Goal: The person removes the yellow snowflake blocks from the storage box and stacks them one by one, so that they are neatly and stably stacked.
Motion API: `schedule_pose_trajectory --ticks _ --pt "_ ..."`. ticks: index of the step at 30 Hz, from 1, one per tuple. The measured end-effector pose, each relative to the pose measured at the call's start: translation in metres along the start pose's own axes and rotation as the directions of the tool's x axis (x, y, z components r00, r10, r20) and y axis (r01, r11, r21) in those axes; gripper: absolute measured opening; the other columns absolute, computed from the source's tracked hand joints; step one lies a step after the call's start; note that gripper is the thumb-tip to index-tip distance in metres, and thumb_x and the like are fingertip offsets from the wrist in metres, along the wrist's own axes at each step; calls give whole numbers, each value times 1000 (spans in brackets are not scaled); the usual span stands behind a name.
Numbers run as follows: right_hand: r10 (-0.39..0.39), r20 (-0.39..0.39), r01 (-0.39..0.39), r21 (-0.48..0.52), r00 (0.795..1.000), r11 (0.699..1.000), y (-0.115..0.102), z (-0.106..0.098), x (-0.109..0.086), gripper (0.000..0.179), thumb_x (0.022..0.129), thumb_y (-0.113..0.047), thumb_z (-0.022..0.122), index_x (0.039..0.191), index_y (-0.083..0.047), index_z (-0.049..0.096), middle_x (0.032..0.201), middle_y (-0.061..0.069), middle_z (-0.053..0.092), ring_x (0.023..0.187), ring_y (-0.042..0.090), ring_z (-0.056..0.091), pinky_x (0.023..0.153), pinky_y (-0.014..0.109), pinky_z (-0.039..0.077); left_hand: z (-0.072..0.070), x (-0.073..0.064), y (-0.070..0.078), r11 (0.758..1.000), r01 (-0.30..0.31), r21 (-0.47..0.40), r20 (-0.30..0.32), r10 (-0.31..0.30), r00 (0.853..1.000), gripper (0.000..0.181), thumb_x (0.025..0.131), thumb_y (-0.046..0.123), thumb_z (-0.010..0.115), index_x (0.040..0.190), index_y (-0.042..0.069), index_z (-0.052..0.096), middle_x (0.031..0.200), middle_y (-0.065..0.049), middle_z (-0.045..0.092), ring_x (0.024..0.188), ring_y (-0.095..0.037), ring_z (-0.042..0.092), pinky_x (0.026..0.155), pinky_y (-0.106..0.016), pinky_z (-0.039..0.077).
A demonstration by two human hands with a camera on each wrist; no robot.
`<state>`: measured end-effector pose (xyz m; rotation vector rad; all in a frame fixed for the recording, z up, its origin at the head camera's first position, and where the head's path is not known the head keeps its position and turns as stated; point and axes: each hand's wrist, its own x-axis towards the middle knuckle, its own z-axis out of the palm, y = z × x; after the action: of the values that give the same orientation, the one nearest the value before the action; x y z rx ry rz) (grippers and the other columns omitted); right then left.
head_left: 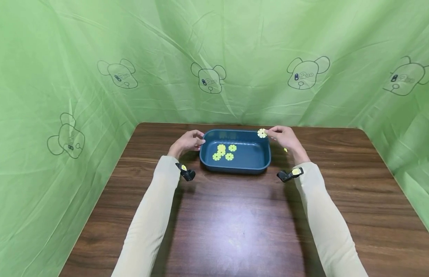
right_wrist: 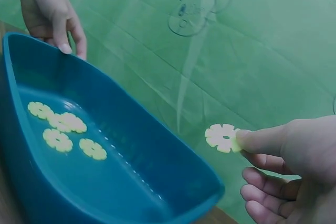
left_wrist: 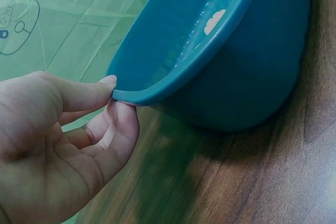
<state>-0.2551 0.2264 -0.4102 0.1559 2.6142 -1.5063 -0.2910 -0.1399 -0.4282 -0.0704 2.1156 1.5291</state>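
My left hand [head_left: 189, 141] pinches the left rim of a blue rectangular basin [head_left: 235, 168] between thumb and fingers. In the left wrist view, the thumb lies on top of the rim [left_wrist: 210, 56] and the fingers are beneath it. Between thumb and forefinger my right hand [head_left: 285, 137] holds a yellow flower-shaped disc [right_wrist: 223, 138] with a small centre hole and notched edge. That disc is raised by the basin's far right corner. Several more yellow notched discs [right_wrist: 93, 149] lie on the basin's floor, left of its middle, a few overlapping.
The basin stands on a dark brown wooden table [head_left: 235, 215], toward its far edge. A small yellow piece [head_left: 285, 150] shows beside the right wrist. Green cloth [head_left: 249, 104] printed with bear faces hangs behind and along the sides. Black camera mounts [head_left: 187, 174] sit on both wrists.
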Motion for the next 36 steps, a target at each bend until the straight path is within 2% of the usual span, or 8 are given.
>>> schedule_pose_trajectory --ticks 6,10,13,19,21,26,28,36 --pt "4 -22 -4 -12 1000 1000 11 -10 -5 45 92 -37 63 112 3 62 87 0 59 82 14 53 79 34 45 1 -1 0 1000 -1 4 -1 1 1000 35 95 6 57 128 3 47 98 -13 56 73 -14 56 97 -48 48" --pt "48 -31 -48 4 998 999 20 -14 -7 47 92 -41 62 114 1 61 95 2 58 86 13 50 79 35 44 1 0 0 1000 0 7 -2 0 1000 36 95 6 57 129 3 47 103 -17 56 74 -15 56 93 -43 51" --pt "73 -37 -72 32 997 997 29 -17 -7 47 91 -43 62 113 -1 60 101 4 57 88 13 51 81 34 44 0 0 0 1000 1 13 -2 -1 1000 36 95 6 57 129 4 47 102 -16 56 74 -14 56 90 -40 52" --pt "93 -50 -89 76 994 993 45 -23 -6 44 90 -42 64 109 -2 60 85 -4 57 83 13 52 79 35 44 -1 -2 1 1000 2 14 -5 -2 1000 36 95 7 57 129 4 46 92 -9 55 72 -14 56 95 -45 50" --pt "106 -55 -102 78 993 992 50 -24 -5 44 90 -42 64 109 -2 61 85 -6 58 85 15 54 78 35 45 -1 -3 1 1000 4 15 -7 -4 1000 36 95 7 57 129 4 46 90 -8 55 72 -14 55 96 -47 48" --pt "140 -50 -137 51 989 989 61 -29 -6 50 91 -45 62 114 0 59 103 5 59 95 21 54 82 34 43 -1 -3 1 1000 6 14 -8 -6 1000 36 95 7 57 130 4 46 89 -7 54 72 -14 55 98 -48 47" --pt "149 -48 -148 32 988 988 66 -32 -6 52 91 -45 61 115 0 58 104 9 58 96 23 52 82 33 42 -1 -3 1 1000 6 13 -8 -6 1000 36 95 7 57 130 4 46 90 -7 54 72 -14 55 99 -49 46" --pt "203 -71 -205 -35 977 978 77 -41 -8 52 93 -43 59 117 2 59 102 10 57 95 24 49 75 27 40 0 -3 1 1000 -1 18 -1 1 1000 37 95 7 57 130 4 46 95 -9 55 73 -13 55 97 -46 48"
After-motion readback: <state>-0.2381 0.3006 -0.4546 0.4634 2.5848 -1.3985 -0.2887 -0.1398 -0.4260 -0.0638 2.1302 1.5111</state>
